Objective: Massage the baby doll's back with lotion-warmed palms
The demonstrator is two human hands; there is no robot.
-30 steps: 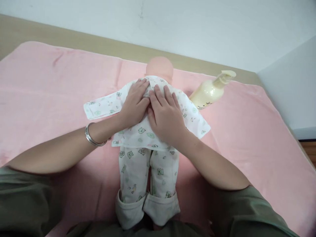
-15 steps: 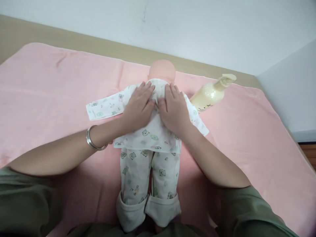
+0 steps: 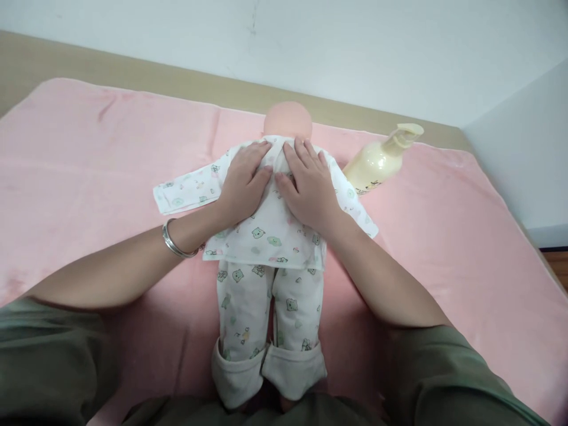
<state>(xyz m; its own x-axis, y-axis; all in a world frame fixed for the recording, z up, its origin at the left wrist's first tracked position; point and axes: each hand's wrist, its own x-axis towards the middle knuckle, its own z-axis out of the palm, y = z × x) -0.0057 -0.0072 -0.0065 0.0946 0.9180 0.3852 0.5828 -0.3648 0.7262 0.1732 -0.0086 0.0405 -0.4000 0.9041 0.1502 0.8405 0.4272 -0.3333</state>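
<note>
A baby doll (image 3: 288, 120) lies stretched out with the smooth, bald back of its head at the far end; no face shows. It wears a white printed top (image 3: 266, 239) and matching trousers (image 3: 246, 307) with turned-up cuffs. My left hand (image 3: 247, 180) rests flat on the left part of the doll's upper back, fingers extended toward the neck. On the right part lies my right hand (image 3: 310, 186), palm down, its fingers a little spread. The thumbs point toward each other with a gap between them. Neither hand grasps anything.
A pale yellow pump bottle (image 3: 375, 165) lies tilted at the doll's right sleeve. Beneath everything is a pink blanket (image 3: 110, 177) over a wooden surface (image 3: 133, 68). A white wall (image 3: 355, 53) rises behind it.
My left hand has shifted slightly outward to the left. My right hand's fingers have spread apart and moved slightly up toward the neck. The doll stays in place.
</note>
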